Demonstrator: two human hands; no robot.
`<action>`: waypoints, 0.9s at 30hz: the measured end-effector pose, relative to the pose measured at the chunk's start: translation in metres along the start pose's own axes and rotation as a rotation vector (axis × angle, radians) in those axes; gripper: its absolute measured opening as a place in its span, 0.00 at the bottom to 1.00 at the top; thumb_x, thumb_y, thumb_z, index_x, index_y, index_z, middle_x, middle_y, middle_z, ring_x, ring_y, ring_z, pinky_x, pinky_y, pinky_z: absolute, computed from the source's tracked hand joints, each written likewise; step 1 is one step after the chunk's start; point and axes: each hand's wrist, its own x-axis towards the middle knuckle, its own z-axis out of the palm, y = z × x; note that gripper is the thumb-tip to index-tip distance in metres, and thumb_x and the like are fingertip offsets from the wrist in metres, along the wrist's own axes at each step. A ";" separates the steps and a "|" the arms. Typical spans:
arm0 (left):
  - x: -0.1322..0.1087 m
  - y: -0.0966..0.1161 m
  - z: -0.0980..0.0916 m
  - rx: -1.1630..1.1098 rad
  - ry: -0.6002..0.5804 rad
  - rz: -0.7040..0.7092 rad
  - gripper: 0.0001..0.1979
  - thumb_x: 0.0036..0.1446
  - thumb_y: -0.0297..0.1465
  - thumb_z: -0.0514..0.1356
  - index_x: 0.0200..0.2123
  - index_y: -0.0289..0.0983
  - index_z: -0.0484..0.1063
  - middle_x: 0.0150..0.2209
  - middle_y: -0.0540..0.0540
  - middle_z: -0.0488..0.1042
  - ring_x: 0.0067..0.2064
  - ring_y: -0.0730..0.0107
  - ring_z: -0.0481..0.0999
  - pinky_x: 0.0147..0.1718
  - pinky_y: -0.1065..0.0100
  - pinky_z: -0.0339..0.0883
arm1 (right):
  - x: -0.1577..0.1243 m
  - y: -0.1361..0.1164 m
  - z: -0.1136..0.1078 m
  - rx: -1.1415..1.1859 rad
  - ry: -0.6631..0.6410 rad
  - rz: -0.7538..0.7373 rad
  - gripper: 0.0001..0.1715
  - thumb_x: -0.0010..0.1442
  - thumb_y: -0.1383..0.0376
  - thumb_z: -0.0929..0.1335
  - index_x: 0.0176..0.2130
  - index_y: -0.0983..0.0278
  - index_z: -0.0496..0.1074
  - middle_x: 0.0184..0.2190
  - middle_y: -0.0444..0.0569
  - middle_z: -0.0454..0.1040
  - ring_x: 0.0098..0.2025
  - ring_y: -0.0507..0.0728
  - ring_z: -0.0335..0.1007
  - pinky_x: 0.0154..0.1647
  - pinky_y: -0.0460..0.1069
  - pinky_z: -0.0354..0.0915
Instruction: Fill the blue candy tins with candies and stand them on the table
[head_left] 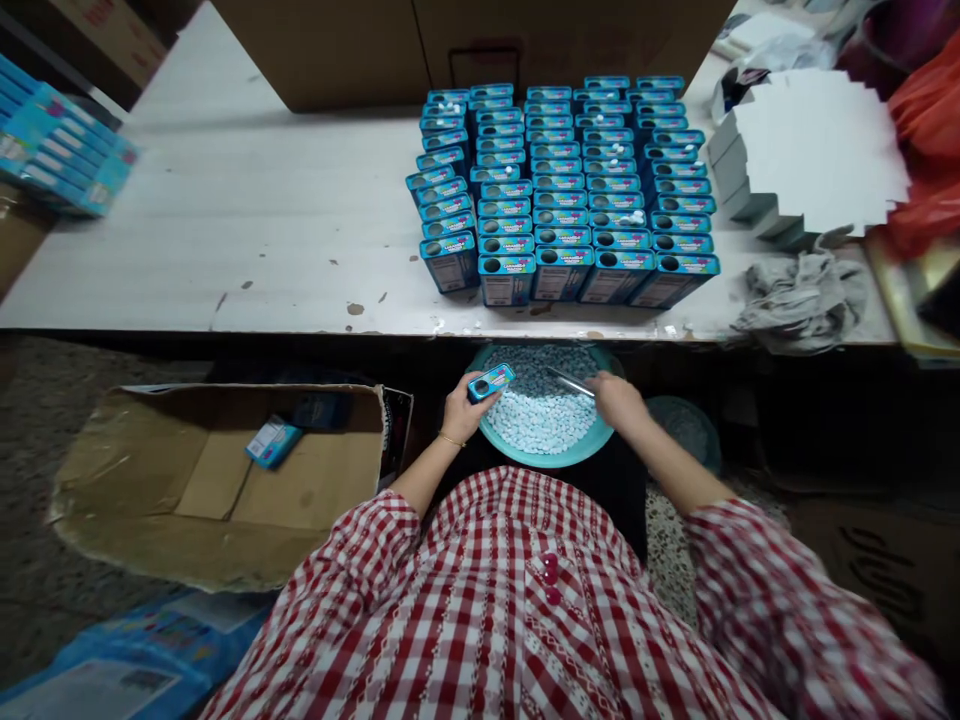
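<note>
My left hand (462,412) grips a small blue candy tin (491,382), held tilted over the left rim of a turquoise basin (551,462). Small white candies (536,422) fill much of the basin, which rests at my lap. In my right hand (619,402) is the handle of a metal spoon (571,382); its far end dips among the candies in the shaded back part, so its bowl is hard to make out. On the table ahead stand rows of similar blue tins (506,275), a few with loose white candies on top.
A cardboard box (187,540) at my left holds a couple of blue tins (274,442). On the white table (300,240) are a large carton (360,50), stacked white card (817,150) and a grey rag (806,295). A blue plastic package (142,650) lies low left.
</note>
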 end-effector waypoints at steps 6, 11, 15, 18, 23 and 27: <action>0.002 -0.005 0.009 -0.122 0.097 -0.061 0.21 0.42 0.37 0.65 0.39 0.34 0.68 0.33 0.47 0.73 0.34 0.70 0.73 0.38 0.68 0.67 | 0.019 -0.048 0.083 0.150 -0.080 -0.129 0.22 0.57 0.76 0.56 0.44 0.67 0.71 0.45 0.56 0.71 0.46 0.57 0.65 0.41 0.46 0.59; 0.007 -0.002 0.006 -0.169 0.135 -0.087 0.21 0.42 0.38 0.65 0.40 0.34 0.68 0.34 0.47 0.74 0.35 0.69 0.73 0.39 0.67 0.68 | 0.025 -0.036 0.088 0.331 -0.093 -0.210 0.22 0.53 0.77 0.59 0.41 0.66 0.75 0.42 0.51 0.74 0.45 0.55 0.68 0.43 0.43 0.59; 0.008 -0.004 -0.003 -0.119 0.153 -0.061 0.22 0.42 0.38 0.65 0.41 0.34 0.68 0.34 0.47 0.74 0.35 0.69 0.73 0.39 0.67 0.68 | 0.025 -0.015 0.079 0.437 -0.081 -0.205 0.20 0.53 0.75 0.60 0.40 0.67 0.76 0.39 0.51 0.76 0.42 0.54 0.70 0.44 0.45 0.62; 0.009 -0.002 -0.004 -0.056 0.117 -0.012 0.22 0.42 0.37 0.65 0.41 0.34 0.68 0.34 0.47 0.74 0.35 0.69 0.74 0.38 0.67 0.68 | 0.015 -0.001 0.057 0.590 -0.033 -0.237 0.18 0.53 0.72 0.62 0.39 0.66 0.77 0.37 0.50 0.76 0.39 0.54 0.71 0.41 0.47 0.64; 0.010 0.007 0.010 0.114 -0.012 0.121 0.20 0.45 0.34 0.64 0.43 0.37 0.68 0.40 0.45 0.74 0.41 0.66 0.74 0.43 0.66 0.67 | -0.008 0.003 -0.009 0.694 0.023 -0.322 0.17 0.53 0.67 0.62 0.38 0.63 0.78 0.32 0.48 0.75 0.35 0.54 0.70 0.36 0.46 0.63; 0.010 0.012 0.025 0.221 -0.095 0.166 0.19 0.45 0.30 0.64 0.44 0.38 0.69 0.44 0.44 0.73 0.46 0.63 0.72 0.47 0.63 0.65 | -0.019 -0.023 -0.058 0.358 0.001 -0.264 0.19 0.53 0.69 0.62 0.38 0.57 0.77 0.36 0.47 0.77 0.41 0.56 0.70 0.39 0.46 0.62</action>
